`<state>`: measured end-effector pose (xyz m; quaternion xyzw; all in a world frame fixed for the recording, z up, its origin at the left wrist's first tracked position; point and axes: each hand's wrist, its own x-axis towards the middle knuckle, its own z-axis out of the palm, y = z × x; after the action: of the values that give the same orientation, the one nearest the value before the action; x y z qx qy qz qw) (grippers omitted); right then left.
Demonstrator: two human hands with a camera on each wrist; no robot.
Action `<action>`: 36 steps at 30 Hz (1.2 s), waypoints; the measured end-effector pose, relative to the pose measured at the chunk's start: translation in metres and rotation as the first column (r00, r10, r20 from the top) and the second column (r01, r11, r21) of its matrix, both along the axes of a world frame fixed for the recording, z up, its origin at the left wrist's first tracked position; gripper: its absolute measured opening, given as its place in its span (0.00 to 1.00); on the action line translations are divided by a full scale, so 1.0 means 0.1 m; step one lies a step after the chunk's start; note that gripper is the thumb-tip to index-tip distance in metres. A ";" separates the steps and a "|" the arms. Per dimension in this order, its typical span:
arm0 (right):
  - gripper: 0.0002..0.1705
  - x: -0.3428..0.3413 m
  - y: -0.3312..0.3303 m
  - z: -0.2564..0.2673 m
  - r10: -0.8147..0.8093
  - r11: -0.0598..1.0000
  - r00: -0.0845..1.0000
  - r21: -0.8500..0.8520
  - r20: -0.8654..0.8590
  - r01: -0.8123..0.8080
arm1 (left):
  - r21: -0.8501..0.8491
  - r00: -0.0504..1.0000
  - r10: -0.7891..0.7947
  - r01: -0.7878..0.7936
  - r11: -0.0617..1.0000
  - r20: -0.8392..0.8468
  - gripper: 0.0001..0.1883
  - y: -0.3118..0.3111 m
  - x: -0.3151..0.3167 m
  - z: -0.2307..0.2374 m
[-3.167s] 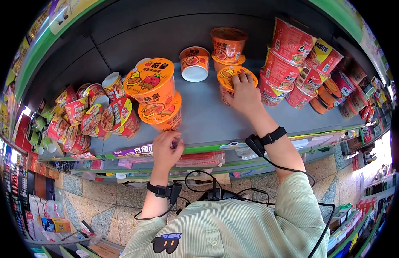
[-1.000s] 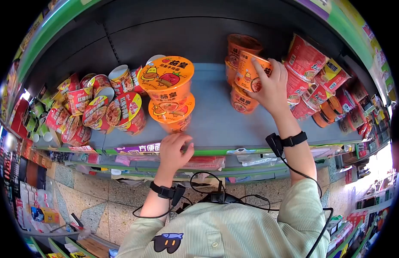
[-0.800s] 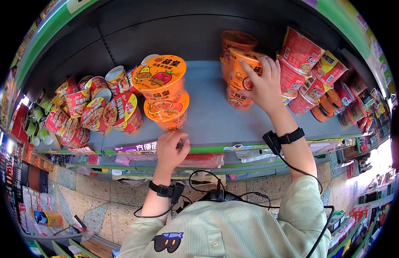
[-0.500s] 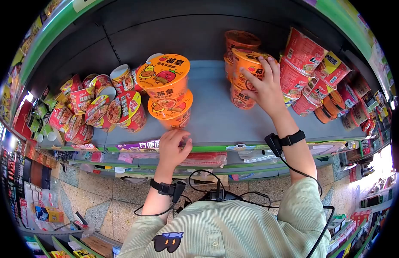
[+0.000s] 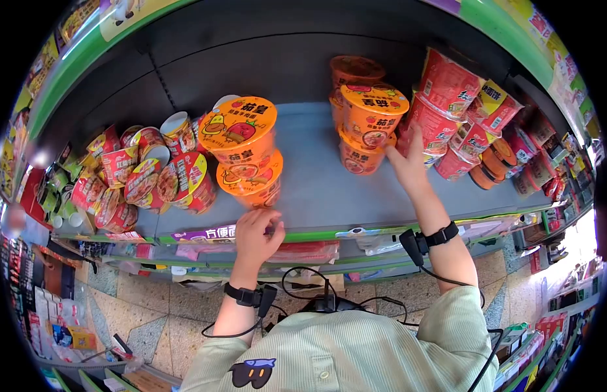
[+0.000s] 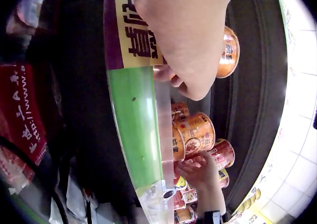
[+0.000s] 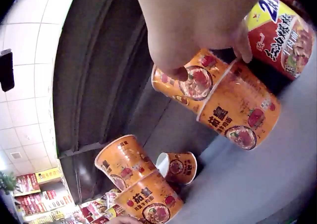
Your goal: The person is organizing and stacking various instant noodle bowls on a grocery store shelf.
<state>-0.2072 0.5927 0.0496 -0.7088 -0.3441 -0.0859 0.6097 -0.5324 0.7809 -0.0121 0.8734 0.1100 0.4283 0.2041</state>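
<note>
My right hand (image 5: 410,166) is beside the front right stack of orange instant noodle bowls, fingers extended and thumb close to the lower bowl (image 5: 361,158). The upper bowl (image 5: 374,117) sits upright on it, lid up. In the right wrist view the hand (image 7: 198,30) overlaps the upper bowl (image 7: 190,87). My left hand (image 5: 256,234) lies at the shelf's front edge with loosely bent fingers, holding nothing visible. Just behind it stands another two-high stack, with a large orange bowl (image 5: 241,137) on a lower one (image 5: 251,183).
Red noodle bowls (image 5: 440,124) are stacked close right of my right hand. A jumble of red bowls (image 5: 143,179) lies at left. Another orange stack (image 5: 355,65) stands behind the right one. A tipped orange bowl (image 7: 182,168) lies behind the left stack. Grey shelf surface (image 5: 310,176) runs between stacks.
The orange bowl from the back middle is gone from there. My right hand held a bowl atop the right stack; it has let go and moved down and right. The left hand stays put.
</note>
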 end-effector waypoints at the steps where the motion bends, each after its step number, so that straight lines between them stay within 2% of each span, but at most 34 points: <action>1: 0.56 0.01 0.02 -0.04 0.071 0.997 0.994 0.031 -0.085 -0.069 | -0.007 1.000 0.001 -0.001 1.000 -0.001 0.10 0.00 0.00 0.00; 3: 0.59 0.01 0.08 -0.13 0.216 0.975 0.945 0.111 -0.246 -0.194 | -0.021 1.000 0.003 -0.003 1.000 -0.005 0.10 -0.01 -0.01 0.00; 6: 0.62 0.06 0.16 -0.17 0.163 0.985 0.931 -0.005 -0.326 -0.174 | -0.013 1.000 0.008 -0.008 1.000 0.008 0.11 0.02 0.00 -0.05; 10: 0.60 -0.13 0.19 -0.12 0.183 0.983 0.952 0.055 -0.246 -0.175 | -0.046 0.999 -0.009 0.012 0.999 0.054 0.12 0.05 -0.02 -0.08; 11: 0.57 -0.14 0.19 -0.14 0.232 0.969 0.944 0.138 -0.233 -0.204 | -0.076 0.997 -0.012 0.018 0.997 0.077 0.12 0.05 -0.01 -0.09; 14: 0.55 -0.06 0.18 -0.22 0.236 0.972 0.964 0.041 -0.120 -0.233 | -0.194 0.993 -0.020 0.043 0.980 0.117 0.13 0.06 0.00 -0.10; 15: 0.54 -0.05 0.20 -0.29 0.188 0.981 0.973 0.069 -0.132 -0.180 | -0.236 0.992 -0.014 0.044 0.971 0.125 0.13 0.06 -0.02 -0.11; 19: 0.53 0.00 0.16 -0.41 0.238 0.967 0.962 0.122 -0.135 -0.222 | -0.369 0.967 0.032 0.065 0.927 0.252 0.12 0.03 -0.03 -0.16; 22: 0.51 0.14 0.05 -0.55 0.180 0.980 0.966 0.120 -0.186 -0.159 | -0.329 0.945 0.037 0.077 0.941 0.325 0.10 0.02 -0.11 0.01; 24: 0.49 0.05 0.05 -0.58 0.137 0.986 0.972 0.121 -0.193 -0.115 | -0.249 0.918 0.069 0.033 0.968 0.392 0.19 0.11 -0.13 0.15; 26: 0.47 -0.28 -0.06 -0.24 0.117 0.987 0.979 0.132 -0.169 -0.095 | -0.198 0.859 0.124 -0.027 0.980 0.497 0.26 0.22 -0.08 0.46; 27: 0.45 -0.53 -0.08 -0.04 0.113 0.989 0.990 0.102 -0.079 -0.105 | -0.249 0.867 0.156 -0.038 0.968 0.473 0.34 0.29 -0.05 0.60; 28: 0.45 -0.71 -0.05 0.08 0.180 0.981 0.984 0.080 -0.012 -0.178 | -0.300 0.876 0.184 -0.048 0.953 0.445 0.41 0.37 -0.02 0.73; 30: 0.44 -1.02 0.08 0.26 0.308 0.949 0.945 0.031 0.115 -0.313 | -0.304 0.919 0.203 -0.097 0.948 0.339 0.49 0.48 0.04 0.93; 31: 0.44 -1.15 0.19 0.37 0.371 0.928 0.923 -0.008 0.105 -0.372 | -0.302 0.935 0.208 -0.118 0.946 0.286 0.52 0.53 0.08 1.00; 34: 0.50 -1.34 0.62 0.48 0.488 0.871 0.865 -0.128 0.115 -0.474 | -0.391 0.923 -0.060 0.220 0.894 0.381 0.60 0.57 0.23 1.09; 36: 0.56 -1.41 0.88 0.57 0.536 0.830 0.843 -0.157 -0.038 -0.535 | -0.388 0.922 -0.040 0.201 0.899 0.386 0.63 0.60 0.31 1.04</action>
<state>-0.3484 0.6810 0.1068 -0.6309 -0.5368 0.1135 0.5485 -0.5011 0.8412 0.0921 0.7179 0.1042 0.5368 0.4309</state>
